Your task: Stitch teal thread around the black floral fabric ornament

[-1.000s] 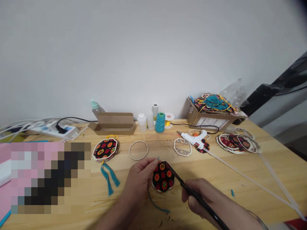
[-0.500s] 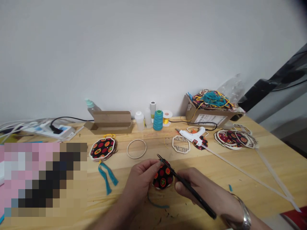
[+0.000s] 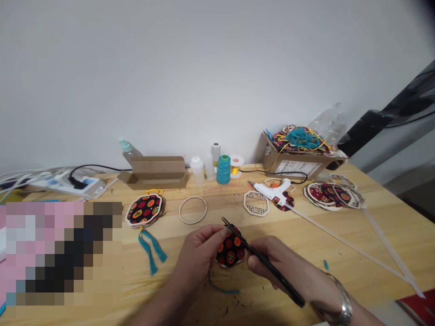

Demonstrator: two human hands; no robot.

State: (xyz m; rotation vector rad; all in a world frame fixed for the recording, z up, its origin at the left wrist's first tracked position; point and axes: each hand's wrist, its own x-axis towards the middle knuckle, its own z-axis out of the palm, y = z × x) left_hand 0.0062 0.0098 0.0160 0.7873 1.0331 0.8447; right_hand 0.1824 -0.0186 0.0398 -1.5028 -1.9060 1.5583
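My left hand (image 3: 200,256) pinches a small round piece covered in black cloth with red and orange flowers (image 3: 231,251), held just above the wooden table (image 3: 340,267). My right hand (image 3: 282,267) grips a long black tool, scissors or tweezers (image 3: 261,261), whose tip lies at the top edge of the piece, next to my left fingertips. A teal cord (image 3: 220,288) trails from under the piece onto the table.
Behind lie a wooden ring (image 3: 193,210), a finished flowered ornament with teal tassel (image 3: 144,210), a lattice wooden frame (image 3: 256,203), a white glue gun (image 3: 273,191), thread spools (image 3: 223,169), a cardboard box of cords (image 3: 299,156), stacked flowered pieces (image 3: 331,195) and long white strips (image 3: 343,243).
My right hand has moved left and up, bringing the black tool's tip from the piece's right side to its top edge. My left hand keeps its hold on the piece.
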